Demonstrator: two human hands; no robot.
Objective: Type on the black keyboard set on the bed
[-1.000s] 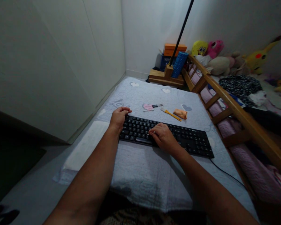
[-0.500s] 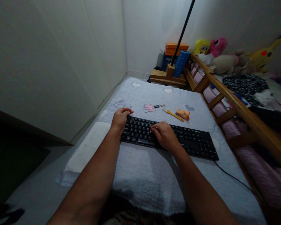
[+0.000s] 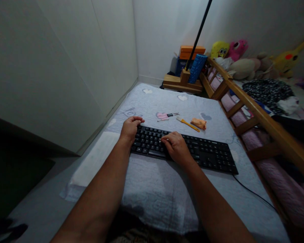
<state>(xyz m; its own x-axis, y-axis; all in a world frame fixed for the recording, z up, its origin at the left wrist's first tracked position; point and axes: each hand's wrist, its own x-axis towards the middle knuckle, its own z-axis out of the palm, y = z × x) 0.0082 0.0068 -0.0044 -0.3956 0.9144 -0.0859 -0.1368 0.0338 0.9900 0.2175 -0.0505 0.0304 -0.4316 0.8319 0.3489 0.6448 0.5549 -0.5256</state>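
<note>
A black keyboard (image 3: pixel 207 153) lies across a pale grey quilt (image 3: pixel 154 189). My left hand (image 3: pixel 130 128) holds its left end, with the fingers curled over the far edge. Over the keys left of centre rests my right hand (image 3: pixel 176 146), its fingers bent and drawn together at the tips; what they pinch, if anything, is too small to make out. Just beyond the keyboard lie a small black-handled tool (image 3: pixel 171 114), a yellow-handled brush (image 3: pixel 188 124) and an orange cloth (image 3: pixel 199 123).
The keyboard's cable (image 3: pixel 253 192) trails off to the right. A wooden bed rail (image 3: pixel 255 108) runs along the right, with plush toys (image 3: pixel 233 50) behind it. A white wall (image 3: pixel 66 67) stands close on the left. A black pole (image 3: pixel 200 30) rises from a wooden base at the back.
My right hand has shifted slightly over the keys while the left kept its hold. The view has swung a little to the left.
</note>
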